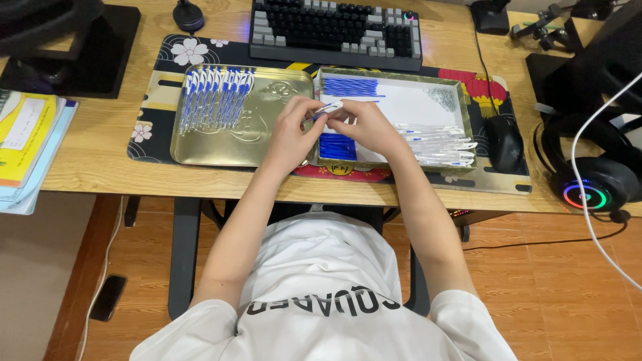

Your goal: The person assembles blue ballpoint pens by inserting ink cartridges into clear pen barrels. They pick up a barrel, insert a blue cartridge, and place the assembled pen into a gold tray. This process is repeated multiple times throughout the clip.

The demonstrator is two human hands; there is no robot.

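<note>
1. Looks light, thin and fairly stiff: a slim pen [328, 108] with clear barrel and blue inside; likely smooth, prone to slipping or rolling.
2. Best taken near both ends, pinched between fingertips.
3. Held above the gap between the gold tray [281, 150] and the white-lined box [461, 100] on the table [93, 154].
4. Left hand [292, 127] fingers closed on the nearer end; right hand [366, 127] fingers closed around the other, pen bridging both.
5. Finished pens [215, 97] lie rowed in the tray; loose barrels [441, 144] fill the box.
</note>
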